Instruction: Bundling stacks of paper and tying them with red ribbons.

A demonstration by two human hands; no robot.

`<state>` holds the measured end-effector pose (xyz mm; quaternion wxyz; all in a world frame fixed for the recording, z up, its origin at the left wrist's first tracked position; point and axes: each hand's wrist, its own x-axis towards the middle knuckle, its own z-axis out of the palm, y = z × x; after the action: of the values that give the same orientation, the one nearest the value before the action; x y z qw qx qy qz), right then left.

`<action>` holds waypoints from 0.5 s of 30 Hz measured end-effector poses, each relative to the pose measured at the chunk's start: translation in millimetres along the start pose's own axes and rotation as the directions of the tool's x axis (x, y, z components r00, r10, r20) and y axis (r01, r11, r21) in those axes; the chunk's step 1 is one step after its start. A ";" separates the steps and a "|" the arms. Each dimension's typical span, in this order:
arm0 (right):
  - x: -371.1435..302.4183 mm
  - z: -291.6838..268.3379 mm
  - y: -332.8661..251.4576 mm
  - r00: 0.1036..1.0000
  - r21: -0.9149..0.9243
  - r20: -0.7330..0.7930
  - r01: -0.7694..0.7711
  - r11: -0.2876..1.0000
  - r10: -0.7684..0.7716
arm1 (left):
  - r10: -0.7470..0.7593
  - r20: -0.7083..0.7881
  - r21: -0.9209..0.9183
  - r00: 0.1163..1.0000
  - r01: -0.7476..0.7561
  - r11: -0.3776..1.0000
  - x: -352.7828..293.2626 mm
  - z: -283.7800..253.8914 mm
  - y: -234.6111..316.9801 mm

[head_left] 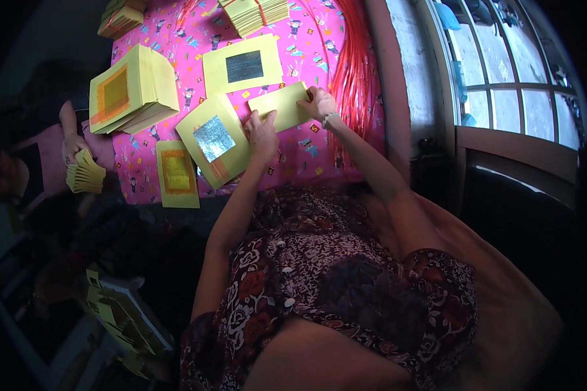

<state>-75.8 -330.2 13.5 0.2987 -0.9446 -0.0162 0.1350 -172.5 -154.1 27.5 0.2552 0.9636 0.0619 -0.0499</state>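
Note:
Both of my hands grip a folded yellow paper sheet (284, 109) above the table. My right hand (321, 104) pinches its right end, and a bracelet shows at that wrist. At the left lower edge of the sheet, the fingers of my left hand (262, 135) are closed on it. Just left of that hand lies a yellow paper (190, 127) with a shiny silver square (214, 138). Beyond it, another yellow sheet (215, 77) bears a dark foil square (244, 67).
A pink patterned cloth (300, 153) covers the table. Thick yellow paper stacks (160, 78) stand at left; tied bundles (257, 14) lie farther back. Red plastic strands (353, 85) run along the right edge. At left, another person's hand (77, 144) holds fanned yellow papers (86, 173).

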 end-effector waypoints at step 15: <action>5.5 -10.5 5.0 0.966 0.062 0.197 -0.182 0.981 0.167 | 0.002 -0.043 0.047 0.999 0.000 0.999 11.6 -14.1 4.5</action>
<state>-67.9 -339.6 17.5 0.3199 -0.9124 0.0437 0.2514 -159.6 -149.9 40.4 0.2310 0.9702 0.0659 -0.0306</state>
